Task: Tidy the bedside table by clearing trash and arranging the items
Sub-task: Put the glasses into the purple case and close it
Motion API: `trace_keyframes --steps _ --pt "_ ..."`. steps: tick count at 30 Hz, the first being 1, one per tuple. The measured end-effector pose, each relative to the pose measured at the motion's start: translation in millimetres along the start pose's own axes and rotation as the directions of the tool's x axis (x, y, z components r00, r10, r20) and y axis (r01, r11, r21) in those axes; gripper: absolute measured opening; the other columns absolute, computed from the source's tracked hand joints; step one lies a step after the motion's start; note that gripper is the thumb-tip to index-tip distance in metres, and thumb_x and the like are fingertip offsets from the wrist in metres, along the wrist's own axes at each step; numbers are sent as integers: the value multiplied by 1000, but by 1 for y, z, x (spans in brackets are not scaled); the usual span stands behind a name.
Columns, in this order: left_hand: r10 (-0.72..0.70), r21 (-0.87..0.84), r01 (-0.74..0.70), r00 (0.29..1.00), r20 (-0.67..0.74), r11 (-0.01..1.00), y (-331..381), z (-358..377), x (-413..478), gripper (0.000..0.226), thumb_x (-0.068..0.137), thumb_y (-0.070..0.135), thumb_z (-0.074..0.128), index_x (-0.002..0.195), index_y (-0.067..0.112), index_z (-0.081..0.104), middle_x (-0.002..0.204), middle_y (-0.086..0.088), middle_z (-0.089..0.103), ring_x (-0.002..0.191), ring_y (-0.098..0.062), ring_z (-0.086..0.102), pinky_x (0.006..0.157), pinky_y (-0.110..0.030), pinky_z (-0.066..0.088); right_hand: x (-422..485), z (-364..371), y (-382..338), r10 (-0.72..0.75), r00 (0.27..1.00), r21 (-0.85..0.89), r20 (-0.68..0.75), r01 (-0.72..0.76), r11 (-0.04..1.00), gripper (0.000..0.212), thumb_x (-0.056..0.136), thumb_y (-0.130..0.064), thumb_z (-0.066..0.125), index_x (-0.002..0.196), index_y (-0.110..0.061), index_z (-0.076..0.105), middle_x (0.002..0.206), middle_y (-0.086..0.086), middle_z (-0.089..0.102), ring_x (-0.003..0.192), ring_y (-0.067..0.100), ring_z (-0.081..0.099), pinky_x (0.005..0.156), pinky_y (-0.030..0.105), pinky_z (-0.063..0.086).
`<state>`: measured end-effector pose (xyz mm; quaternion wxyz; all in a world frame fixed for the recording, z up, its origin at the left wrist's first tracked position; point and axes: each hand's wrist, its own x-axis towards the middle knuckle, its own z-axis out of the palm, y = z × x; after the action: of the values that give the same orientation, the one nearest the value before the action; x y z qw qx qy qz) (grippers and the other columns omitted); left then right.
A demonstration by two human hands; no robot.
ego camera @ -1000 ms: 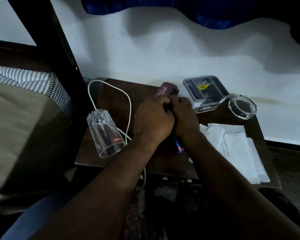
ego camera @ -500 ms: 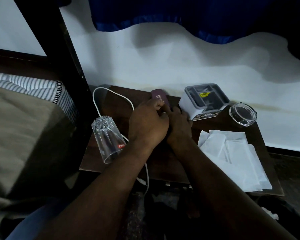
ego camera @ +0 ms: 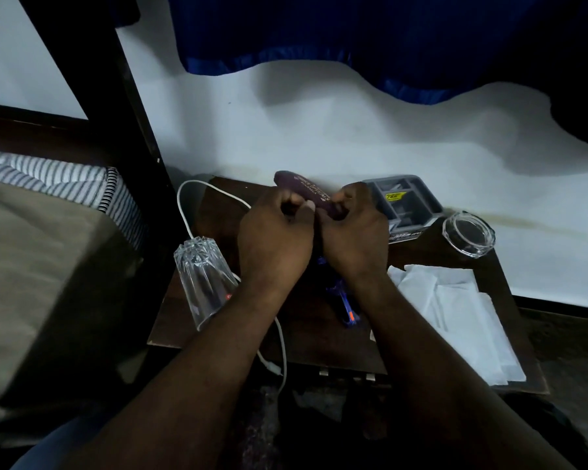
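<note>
Both fists clamp the purple case (ego camera: 304, 188), left hand (ego camera: 275, 247) mid-body, right hand (ego camera: 353, 237) on its near end, at the back of the bedside table (ego camera: 319, 347); two-handed hold looks meant to prise it open or square it up. Dim view, can't tell if it's lifted

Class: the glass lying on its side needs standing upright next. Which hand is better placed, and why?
Left. Both hands hold the purple case, but the glass lies beside the left hand; the right hand sits farther away.
</note>
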<state>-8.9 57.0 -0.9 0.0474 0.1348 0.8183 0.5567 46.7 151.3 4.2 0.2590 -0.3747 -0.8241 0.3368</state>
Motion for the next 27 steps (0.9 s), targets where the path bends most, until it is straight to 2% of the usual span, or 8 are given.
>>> trace_keyframes --steps 2,5,8,11,15,20,25,27 --pt "-142 -111 142 990 8 984 -1 3 1 18 89 41 70 86 23 70 78 12 70 73 4 63 68 -20 45 -2 -5 -1 46 999 96 -6 -45 994 32 70 -50 66 92 -27 58 81 -15 66 77 0 63 73 26 46" --pt "-378 -303 411 911 164 860 0 7 0 29 89 45 68 99 18 69 94 -3 75 89 -24 72 80 -46 60 -4 -11 -1 89 996 209 21 -91 974 44 64 -60 58 90 -26 62 82 -15 68 80 -6 62 73 18 47" --pt "-405 -460 548 833 378 698 6 10 -5 37 95 48 64 113 17 73 103 -10 79 92 -29 76 73 -39 61 -4 -18 3 109 991 266 78 -126 956 32 70 -46 61 90 -21 65 85 -7 70 85 10 67 86 43 56" --pt "-333 -537 561 820 466 630 13 11 -8 35 96 48 65 107 17 77 94 -5 80 78 -21 75 70 -35 58 -2 -27 7 121 983 347 138 -163 923 26 72 -40 58 85 -18 60 89 8 69 93 33 69 88 60 56" --pt "-287 -598 553 826 485 580 12 9 -5 30 92 45 71 107 19 74 87 0 78 75 -14 74 66 -29 58 0 -38 15 89 986 391 140 -138 910 22 76 -38 53 84 -18 56 94 17 67 97 43 68 87 63 55" --pt "-261 -620 513 852 454 594 11 13 -7 33 91 26 74 118 8 71 94 -7 78 83 -18 74 68 -33 61 2 -43 28 -28 989 271 142 -11 963 13 85 -33 67 95 -25 67 88 -11 72 85 4 69 81 39 56" --pt "-279 -623 549 830 483 556 9 22 -12 40 93 36 71 119 6 72 104 -15 76 91 -25 73 80 -38 61 4 -44 35 -136 982 241 131 102 965 16 86 -30 74 102 -27 71 97 -16 74 88 -3 71 82 24 58" --pt "-265 -622 531 841 472 575 8 23 -12 44 91 42 73 118 6 73 109 -16 77 93 -25 74 80 -38 62 5 -46 37 -175 978 206 111 150 967 18 86 -32 72 103 -28 73 97 -17 75 90 -3 71 83 27 58"
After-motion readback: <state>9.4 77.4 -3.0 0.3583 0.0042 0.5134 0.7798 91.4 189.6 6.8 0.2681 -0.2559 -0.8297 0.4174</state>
